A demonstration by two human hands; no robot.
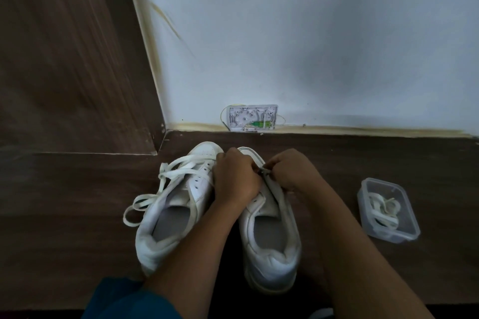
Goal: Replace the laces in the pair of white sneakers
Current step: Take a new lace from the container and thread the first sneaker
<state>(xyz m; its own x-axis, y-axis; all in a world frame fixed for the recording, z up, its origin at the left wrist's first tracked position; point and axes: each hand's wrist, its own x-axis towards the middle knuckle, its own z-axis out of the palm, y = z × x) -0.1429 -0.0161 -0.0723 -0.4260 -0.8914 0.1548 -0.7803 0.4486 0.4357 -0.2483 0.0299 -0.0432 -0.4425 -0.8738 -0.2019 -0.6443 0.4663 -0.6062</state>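
Observation:
Two white sneakers stand side by side on the dark wooden floor, toes toward the wall. The left sneaker (176, 204) has a loose white lace (166, 176) spilling over its left side. Both hands work over the front of the right sneaker (269, 235). My left hand (236, 176) is curled over its eyelet area. My right hand (290, 171) pinches a lace tip (263, 170) between the hands. The rest of that lace is hidden under my hands.
A clear plastic container (388, 210) with coiled white laces inside sits on the floor to the right. A white wall box (252, 118) with thin wires is mounted low on the wall ahead. A dark wooden panel (64, 59) rises at the left.

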